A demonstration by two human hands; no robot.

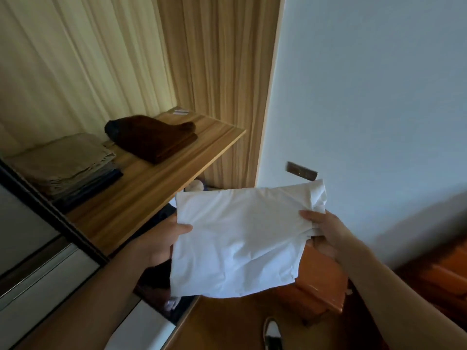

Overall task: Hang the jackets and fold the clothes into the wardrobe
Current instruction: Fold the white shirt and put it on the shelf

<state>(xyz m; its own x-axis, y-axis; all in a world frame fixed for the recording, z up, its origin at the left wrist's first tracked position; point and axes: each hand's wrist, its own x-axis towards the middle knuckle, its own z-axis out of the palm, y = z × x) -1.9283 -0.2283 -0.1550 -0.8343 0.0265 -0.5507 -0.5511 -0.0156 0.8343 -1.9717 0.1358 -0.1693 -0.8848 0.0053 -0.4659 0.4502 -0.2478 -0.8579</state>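
A folded white garment (pixel 240 238) hangs in the air in front of me, held flat between both hands. My left hand (pixel 161 238) grips its left edge, thumb on top. My right hand (pixel 326 228) pinches its right edge, where the layers bunch. The wooden wardrobe shelf (pixel 156 188) lies to the upper left of the garment. On it sit a folded dark brown garment (pixel 154 137) and a stack of folded beige and dark blue clothes (pixel 65 168).
A dark sliding-door frame (pixel 50 213) runs along the shelf's left front. Dark clothes (pixel 156 274) lie in the compartment below the shelf. An orange wooden cabinet (pixel 321 281) stands under my right hand by the white wall (pixel 379 97). A shoe (pixel 273 334) shows on the wooden floor.
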